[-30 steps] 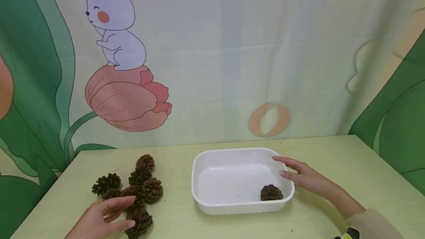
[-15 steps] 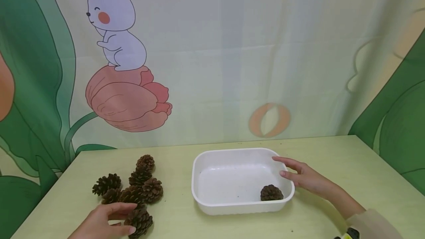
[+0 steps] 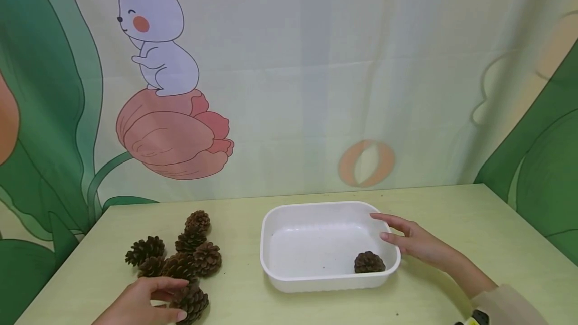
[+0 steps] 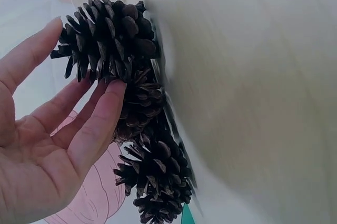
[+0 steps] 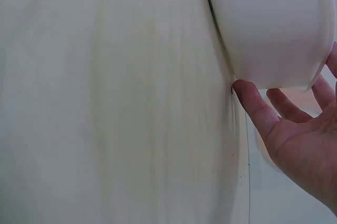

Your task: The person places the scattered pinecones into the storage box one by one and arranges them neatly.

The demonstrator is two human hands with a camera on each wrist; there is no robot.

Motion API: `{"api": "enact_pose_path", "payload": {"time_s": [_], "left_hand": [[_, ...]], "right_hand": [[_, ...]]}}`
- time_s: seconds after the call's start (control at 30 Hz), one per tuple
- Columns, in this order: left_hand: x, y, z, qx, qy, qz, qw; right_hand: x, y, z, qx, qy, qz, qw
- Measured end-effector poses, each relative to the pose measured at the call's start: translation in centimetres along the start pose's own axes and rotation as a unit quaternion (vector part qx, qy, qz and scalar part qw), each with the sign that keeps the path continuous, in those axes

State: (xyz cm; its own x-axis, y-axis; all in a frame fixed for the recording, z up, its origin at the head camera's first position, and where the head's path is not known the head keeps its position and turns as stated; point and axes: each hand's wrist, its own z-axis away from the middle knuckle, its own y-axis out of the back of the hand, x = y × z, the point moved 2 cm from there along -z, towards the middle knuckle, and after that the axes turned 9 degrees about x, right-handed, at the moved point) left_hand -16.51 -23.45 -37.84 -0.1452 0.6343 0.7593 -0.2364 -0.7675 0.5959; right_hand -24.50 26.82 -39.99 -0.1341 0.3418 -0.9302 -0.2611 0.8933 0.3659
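At the near end of a pine cone cluster, my left hand (image 3: 137,304) holds the closest pine cone (image 3: 196,301). In the left wrist view, the thumb is at one side of that cone (image 4: 113,37) and the fingertips are against its lower side. More brown pine cones (image 3: 207,259) lie bunched just beyond, some touching each other. My right hand (image 3: 420,245) holds the right end of a white plastic tray (image 3: 322,285), thumb over the rim and other fingers along the outer wall. Inside the tray, one pine cone (image 3: 369,262) sits in the near right corner.
Everything stands on a pale yellow-green table (image 3: 244,305). Behind it hangs a cloth backdrop (image 3: 280,89) printed with a rabbit, a flower and leaves. The tray is to the right of the cone cluster, with a stretch of tabletop between them.
My left hand has come down from above the cluster and its thumb and fingers have closed around the nearest pine cone. The right hand and the tray have stayed still.
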Motion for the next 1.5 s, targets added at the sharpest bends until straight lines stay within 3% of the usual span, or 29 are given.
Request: {"api": "enact_pose_path", "payload": {"time_s": [0.3,0.83,1.07,1.3,1.5], "left_hand": [[-0.5,0.2,0.0,-0.047,-0.036,0.017,0.9981],[0.6,-0.7,0.0,-0.001,-0.022,-0.046,0.9987],[0.9,-0.8,0.2,0.004,-0.046,-0.020,0.9987],[1.5,-1.4,0.6,0.041,-0.053,-0.010,0.9977],[2.5,-1.8,1.1,0.057,-0.084,-0.002,0.9948]], "right_hand": [[0.0,0.0,0.0,-0.005,0.008,-0.006,0.9999],[-0.1,0.0,0.1,-0.011,0.015,-0.018,0.9997],[-0.1,0.0,0.0,-0.015,0.015,-0.020,0.9996],[-0.2,0.0,0.0,-0.012,0.012,-0.018,0.9997],[-0.1,0.0,0.0,-0.013,0.013,-0.016,0.9997]]}}
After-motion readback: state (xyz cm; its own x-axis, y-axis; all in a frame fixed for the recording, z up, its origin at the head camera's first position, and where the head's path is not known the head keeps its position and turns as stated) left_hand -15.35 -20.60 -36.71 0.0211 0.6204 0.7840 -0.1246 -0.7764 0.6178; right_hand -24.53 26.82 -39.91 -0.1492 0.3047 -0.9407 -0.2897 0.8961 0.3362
